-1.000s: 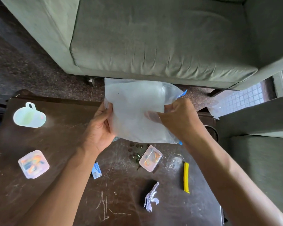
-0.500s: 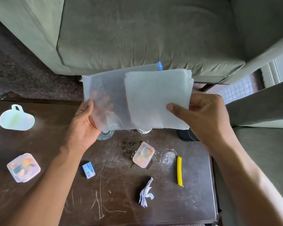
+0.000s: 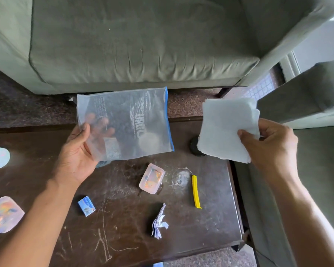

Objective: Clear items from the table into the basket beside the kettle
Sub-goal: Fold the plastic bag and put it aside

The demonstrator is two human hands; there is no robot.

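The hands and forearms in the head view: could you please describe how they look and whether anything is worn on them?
Both are bare. The left hand and right hand carry no gloves, and no rings, watch or bracelet show on the sides facing the camera. Both forearms are uncovered all the way to the bottom edge of the picture, with no sleeve or cuff in view. No markings, straps or cables appear on either.

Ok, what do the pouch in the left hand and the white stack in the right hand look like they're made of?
The zip pouch in the left hand looks like thin frosted plastic film: the fingers show through it, and a blue seal strip runs along one edge. The white stack in the right hand looks like soft matte tissue or non-woven sheets, with layered, slightly ragged edges; which of the two, I can't tell.
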